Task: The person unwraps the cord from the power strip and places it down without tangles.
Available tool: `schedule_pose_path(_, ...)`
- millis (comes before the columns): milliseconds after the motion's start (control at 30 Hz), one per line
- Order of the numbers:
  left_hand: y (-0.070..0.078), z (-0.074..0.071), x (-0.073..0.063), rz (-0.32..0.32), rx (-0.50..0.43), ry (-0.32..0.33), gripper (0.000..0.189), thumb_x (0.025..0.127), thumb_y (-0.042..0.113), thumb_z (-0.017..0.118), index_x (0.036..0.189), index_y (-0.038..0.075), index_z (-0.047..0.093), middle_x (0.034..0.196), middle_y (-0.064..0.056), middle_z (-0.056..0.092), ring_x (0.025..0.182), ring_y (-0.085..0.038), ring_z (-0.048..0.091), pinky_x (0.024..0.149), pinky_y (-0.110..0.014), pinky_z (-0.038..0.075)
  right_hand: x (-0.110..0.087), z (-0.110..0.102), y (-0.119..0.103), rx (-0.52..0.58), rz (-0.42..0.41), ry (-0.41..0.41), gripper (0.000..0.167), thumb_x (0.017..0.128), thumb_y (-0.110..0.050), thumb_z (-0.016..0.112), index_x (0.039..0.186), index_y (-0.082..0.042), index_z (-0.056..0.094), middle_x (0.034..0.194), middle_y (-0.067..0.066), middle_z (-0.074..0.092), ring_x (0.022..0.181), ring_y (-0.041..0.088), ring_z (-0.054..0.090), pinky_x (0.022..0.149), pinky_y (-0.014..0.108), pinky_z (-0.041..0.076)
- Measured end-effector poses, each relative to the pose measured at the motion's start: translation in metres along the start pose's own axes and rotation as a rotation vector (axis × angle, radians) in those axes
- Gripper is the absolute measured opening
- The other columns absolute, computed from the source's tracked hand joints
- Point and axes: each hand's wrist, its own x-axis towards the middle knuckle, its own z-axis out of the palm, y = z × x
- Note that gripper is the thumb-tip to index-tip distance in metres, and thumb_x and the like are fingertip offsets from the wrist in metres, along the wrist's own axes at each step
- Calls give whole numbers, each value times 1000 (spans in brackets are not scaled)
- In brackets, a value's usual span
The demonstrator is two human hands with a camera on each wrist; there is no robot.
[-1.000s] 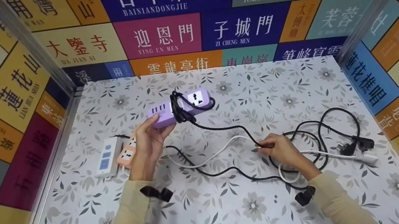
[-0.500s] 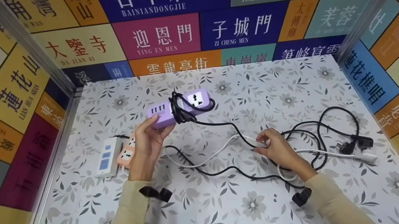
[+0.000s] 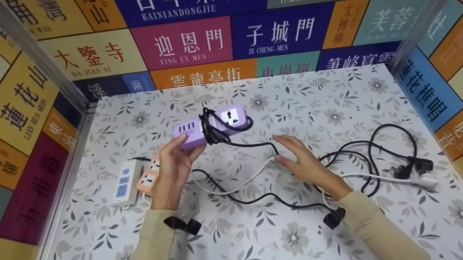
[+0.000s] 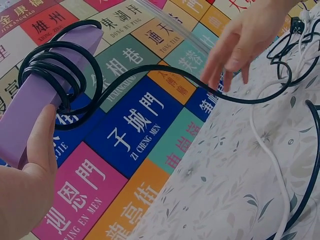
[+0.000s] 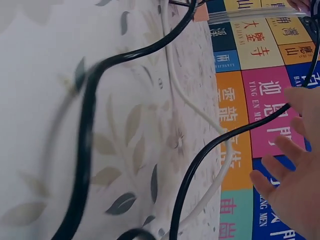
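Note:
My left hand [image 3: 173,167] grips the near-left end of a purple power strip [image 3: 191,141], held up above the table. Several turns of its black cord [image 3: 256,144] are wound round the strip's middle, also plain in the left wrist view, where the purple casing [image 4: 20,112] tilts. From the coil the cord runs right and down towards my right hand [image 3: 309,166]. That hand has its fingers spread and extended, beside the cord. In the right wrist view the black cord [image 5: 200,157] passes by the fingers [image 5: 277,167]; whether they touch it I cannot tell.
Left of my left wrist lie a white power strip [image 3: 127,181] and an orange one [image 3: 147,181], partly hidden. A white cord [image 3: 243,181] and another black cord [image 3: 263,197] cross the table. Black plugs [image 3: 422,165] and a white plug [image 3: 424,183] lie at right.
My right hand has let go of the black cord it pinched, spread its fingers and moved left towards the purple power strip. The left hand has hardly moved.

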Motion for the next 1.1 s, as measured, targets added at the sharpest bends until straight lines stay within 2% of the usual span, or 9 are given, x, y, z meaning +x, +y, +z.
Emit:
schedule_pose_path(133, -2, 0, -1, -9, 13, -15, 41, 98, 0, 43, 137, -10, 48, 106, -17, 72, 93, -28, 72, 85, -40, 62, 8, 3, -7, -3, -38, -36, 47, 99, -20, 62, 145, -14, 54, 145, 16, 53, 138, 37, 44, 116, 58, 34)
schedule_pose_path(200, -3, 0, -2, -9, 20, -28, 44, 97, 0, 44, 140, -9, 45, 107, -16, 72, 93, -28, 72, 85, -40, 61, 9, 3, -10, 9, -59, -42, 35, 99, -19, 62, 134, -13, 65, 130, 14, 63, 125, 32, 55, 108, 53, 43)
schedule_pose_path(300, -4, -1, -3, -20, 27, -38, 42, 97, 0, 44, 138, -8, 47, 107, -15, 72, 93, -27, 73, 85, -40, 61, 10, 2, -13, 73, -72, -44, 19, 96, -15, 65, 112, -12, 76, 102, 8, 70, 96, 19, 64, 86, 35, 54)
schedule_pose_path(400, -6, -2, -4, -41, 35, -40, 39, 98, 1, 43, 135, -8, 50, 106, -14, 73, 91, -26, 73, 85, -39, 62, 12, 1, -16, 148, -54, -41, 12, 92, -14, 71, 99, -10, 80, 83, 4, 66, 73, 7, 56, 65, 19, 47)
schedule_pose_path(500, -7, -2, -4, -60, 44, -38, 39, 98, 2, 42, 136, -7, 49, 104, -13, 73, 90, -25, 73, 84, -38, 62, 15, 1, -20, 157, -36, -16, 10, 89, -12, 74, 95, -7, 81, 74, 7, 62, 63, 3, 46, 56, 15, 37)
schedule_pose_path(700, -10, -2, -6, -85, 72, -72, 40, 98, 3, 41, 137, -7, 47, 102, -11, 73, 89, -22, 73, 84, -39, 62, 24, -4, -46, 101, -8, 92, 11, 86, -1, 74, 94, 5, 79, 68, 16, 58, 61, 3, 40, 55, 12, 31)
schedule_pose_path(900, -11, -4, -6, -88, 83, -99, 39, 98, 3, 42, 136, -4, 49, 104, -12, 74, 89, -23, 74, 86, -40, 62, 31, -16, -80, 108, 43, 233, 11, 85, 2, 75, 94, 8, 77, 68, 21, 60, 59, 2, 40, 53, 10, 29)
schedule_pose_path(1033, -11, -6, -7, -89, 63, -87, 45, 98, 2, 43, 143, -4, 44, 107, -13, 73, 91, -24, 74, 88, -42, 61, 38, -19, -78, 154, 123, 337, 11, 85, 0, 76, 93, 6, 78, 75, 21, 66, 59, 1, 43, 53, 12, 32)
schedule_pose_path(1100, -10, -7, -7, -86, 61, -83, 48, 98, 2, 43, 145, -5, 40, 108, -13, 72, 92, -24, 74, 88, -42, 61, 41, -21, -71, 187, 163, 384, 12, 84, -3, 78, 94, 4, 79, 74, 14, 66, 59, 2, 44, 53, 13, 32)
